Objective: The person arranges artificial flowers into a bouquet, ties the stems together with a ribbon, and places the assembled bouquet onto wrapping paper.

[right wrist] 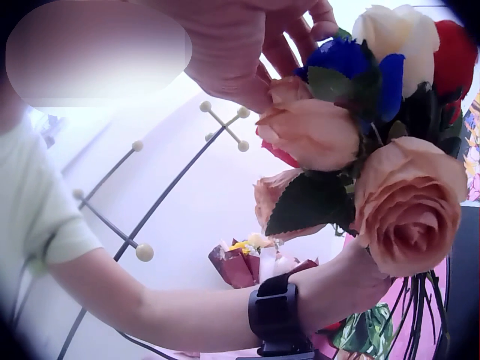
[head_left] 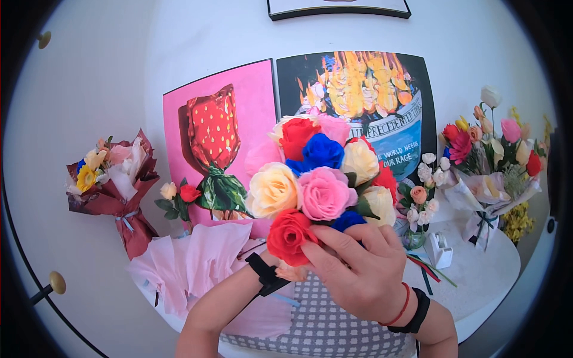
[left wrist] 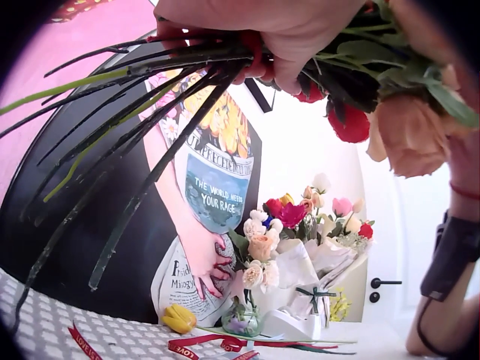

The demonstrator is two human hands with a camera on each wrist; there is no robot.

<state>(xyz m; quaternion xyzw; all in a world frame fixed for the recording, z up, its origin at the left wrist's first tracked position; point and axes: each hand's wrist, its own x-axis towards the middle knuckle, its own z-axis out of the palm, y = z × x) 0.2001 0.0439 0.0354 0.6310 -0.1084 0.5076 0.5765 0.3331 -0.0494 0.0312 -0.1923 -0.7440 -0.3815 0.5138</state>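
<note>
A round bouquet of artificial roses [head_left: 325, 191] in red, blue, pink, cream and peach stands upright in front of me. Below the blooms, my left hand [left wrist: 300, 34] grips the bundled stems [left wrist: 161, 97], which fan out past it in the left wrist view. From the head, the flowers hide most of this hand. At the front of the bunch, the fingers of my right hand [head_left: 364, 271] lie against a red rose [head_left: 291, 237], close to a blue one. The right wrist view shows large peach roses [right wrist: 412, 210] on the bouquet's near side, below that hand.
Pink wrapping paper [head_left: 203, 262] lies on the table's left, beside a maroon-wrapped bouquet [head_left: 122, 197]. A white-wrapped bouquet [head_left: 489, 185], a small glass vase [head_left: 413, 238] and a white tape dispenser [head_left: 440, 250] stand on the right. Two posters lean behind. Ribbons [left wrist: 199, 346] and a yellow tulip [left wrist: 180, 319] lie on the table.
</note>
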